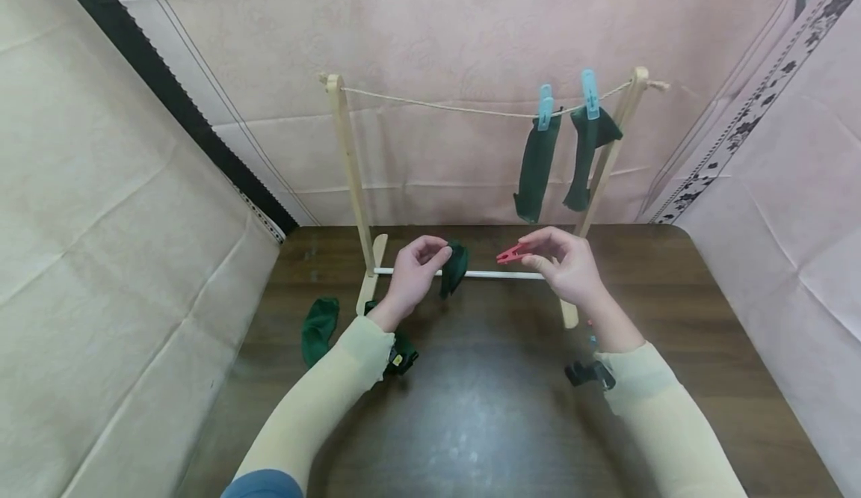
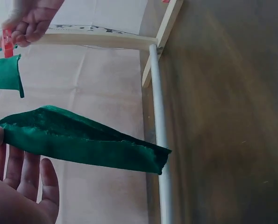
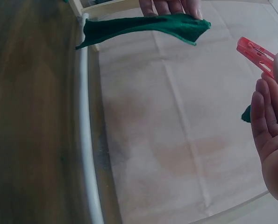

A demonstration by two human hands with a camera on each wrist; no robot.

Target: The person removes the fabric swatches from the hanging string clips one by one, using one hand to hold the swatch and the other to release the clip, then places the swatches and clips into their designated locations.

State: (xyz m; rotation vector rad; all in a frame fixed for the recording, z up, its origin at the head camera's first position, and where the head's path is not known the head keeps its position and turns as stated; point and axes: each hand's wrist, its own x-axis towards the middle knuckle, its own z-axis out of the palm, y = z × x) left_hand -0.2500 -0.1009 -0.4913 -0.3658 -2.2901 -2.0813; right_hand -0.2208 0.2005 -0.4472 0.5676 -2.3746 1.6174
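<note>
One green cloth (image 1: 454, 268) hangs pinched in the left hand (image 1: 415, 271), a red clothespin (image 1: 513, 253) in the right hand (image 1: 566, 265); this apparent pre-pegging step next calls for reaching the rope (image 1: 437, 105).

The right hand (image 1: 567, 265) hides one end of the white rod (image 1: 504, 274); the right wrist view crops that hand.

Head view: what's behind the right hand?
Behind the right hand, which pinches a red clip: right post shows above, its foot below, and the white rod comes in from the left. Where they meet is covered in that view.
</note>
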